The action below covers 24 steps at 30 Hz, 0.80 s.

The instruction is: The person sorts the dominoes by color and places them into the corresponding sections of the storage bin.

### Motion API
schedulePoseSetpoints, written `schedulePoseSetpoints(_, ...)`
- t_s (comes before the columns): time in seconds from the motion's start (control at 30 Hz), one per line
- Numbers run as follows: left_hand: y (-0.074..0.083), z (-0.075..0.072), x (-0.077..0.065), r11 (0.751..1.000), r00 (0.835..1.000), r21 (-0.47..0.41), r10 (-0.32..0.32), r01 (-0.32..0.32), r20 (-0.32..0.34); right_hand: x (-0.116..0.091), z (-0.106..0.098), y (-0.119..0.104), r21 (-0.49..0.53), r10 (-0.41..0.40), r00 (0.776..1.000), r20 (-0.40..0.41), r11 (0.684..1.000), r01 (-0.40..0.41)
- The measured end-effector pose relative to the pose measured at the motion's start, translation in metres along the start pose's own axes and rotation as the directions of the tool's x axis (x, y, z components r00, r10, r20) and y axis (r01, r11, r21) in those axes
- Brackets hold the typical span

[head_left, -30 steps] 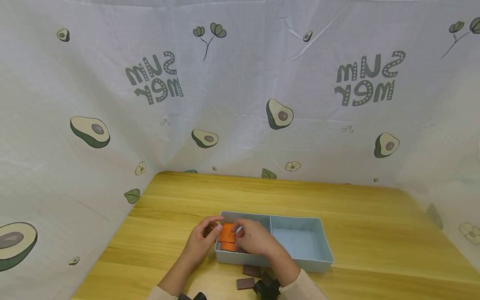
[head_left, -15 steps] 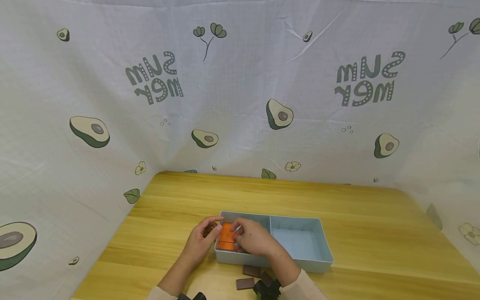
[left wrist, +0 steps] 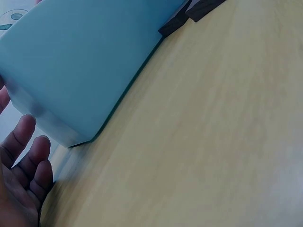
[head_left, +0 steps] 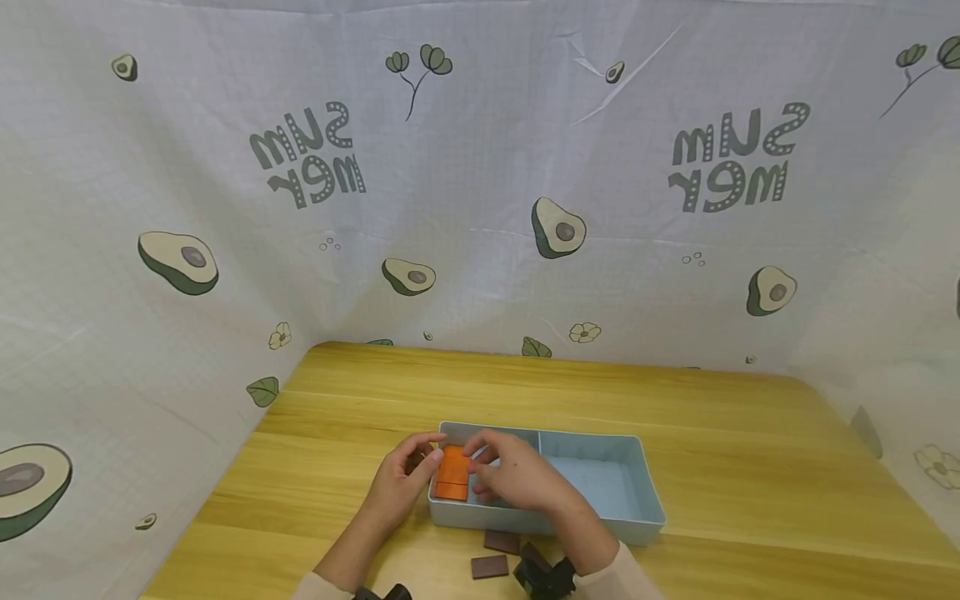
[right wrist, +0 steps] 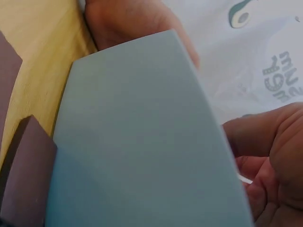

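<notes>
A pale blue box [head_left: 491, 518] with a divider stands on the table. In its left compartment lies a flat orange block [head_left: 453, 464], with a shorter orange piece [head_left: 451, 491] lined up against its near end. My left hand [head_left: 401, 479] is at the box's left end, thumb and index fingertips right at the rim; in the left wrist view its other fingers stand loosely bent beside the outer wall. My right hand [head_left: 517, 473] reaches over the near wall into the same compartment, fingers loosely bent beside the orange block's right edge with nothing held. The near wall partly hides its fingers.
Several flat dark brown blocks [head_left: 490, 567] lie on the table [head_left: 712, 433] in front of the box, partly under my right forearm. The box's right compartment [head_left: 596, 479] holds nothing visible. A printed curtain [head_left: 480, 167] hangs behind and at the sides.
The shorter orange piece has shifted slightly left and sits flush with the larger one. My right hand has moved a little right, its fingers spreading away from the pieces. The left hand stays put.
</notes>
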State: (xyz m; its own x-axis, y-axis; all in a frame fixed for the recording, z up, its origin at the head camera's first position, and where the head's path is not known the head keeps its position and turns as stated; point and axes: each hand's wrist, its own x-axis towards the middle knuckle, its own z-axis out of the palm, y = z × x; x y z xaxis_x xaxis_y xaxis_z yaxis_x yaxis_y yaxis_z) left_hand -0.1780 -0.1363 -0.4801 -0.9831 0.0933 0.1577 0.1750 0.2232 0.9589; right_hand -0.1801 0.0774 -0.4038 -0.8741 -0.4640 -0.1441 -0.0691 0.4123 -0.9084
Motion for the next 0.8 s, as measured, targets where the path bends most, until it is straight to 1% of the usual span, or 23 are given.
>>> schedulePoseSetpoints(0.1, 0.001, 0.000, -0.001, 1.000, 1.000, -0.011, -0.014, 0.014, -0.013, -0.009, -0.005, -0.002, 0.031, -0.011, 1.000, -0.007, 0.999, 0.012)
schedulePoseSetpoints(0.2, 0.001, 0.000, -0.001, 1.000, 1.000, -0.019, -0.015, 0.015, -0.017, -0.021, -0.013, -0.003, 0.056, -0.029, 0.999, -0.020, 0.998, 0.030)
schedulePoseSetpoints(0.27, 0.001, 0.000, -0.001, 1.000, 1.000, -0.017, -0.011, 0.011, -0.016, -0.029, -0.019, -0.003, 0.048, -0.047, 0.999, -0.020, 0.998, 0.048)
schedulePoseSetpoints(0.43, -0.001, 0.000, 0.000, 1.000, 1.000, -0.002, -0.012, 0.012, -0.015, -0.050, -0.032, 0.004, -0.016, -0.081, 0.997, -0.020, 0.997, 0.081)
schedulePoseSetpoints(0.47, -0.002, 0.000, 0.001, 1.000, 1.000, 0.001, -0.011, 0.011, -0.015, -0.055, -0.034, 0.006, -0.037, -0.092, 0.995, -0.036, 0.995, 0.091)
schedulePoseSetpoints(0.6, -0.002, 0.000, 0.001, 1.000, 1.000, -0.001, -0.020, 0.020, -0.011, -0.074, -0.040, 0.013, -0.109, -0.135, 0.980, -0.147, 0.987, 0.119)
schedulePoseSetpoints(0.67, -0.001, 0.000, 0.002, 1.000, 1.000, -0.007, -0.019, 0.019, -0.005, -0.082, -0.042, 0.017, -0.120, -0.154, 0.973, -0.171, 0.984, 0.134)
schedulePoseSetpoints(0.7, -0.001, 0.000, 0.002, 1.000, 1.000, -0.011, -0.022, 0.022, -0.003, -0.086, -0.043, 0.019, -0.112, -0.152, 0.974, -0.166, 0.985, 0.134)
schedulePoseSetpoints(0.8, 0.000, 0.000, 0.002, 1.000, 1.000, -0.010, -0.020, 0.020, -0.002, -0.094, -0.043, 0.027, -0.082, -0.134, 0.987, -0.089, 0.989, 0.127)
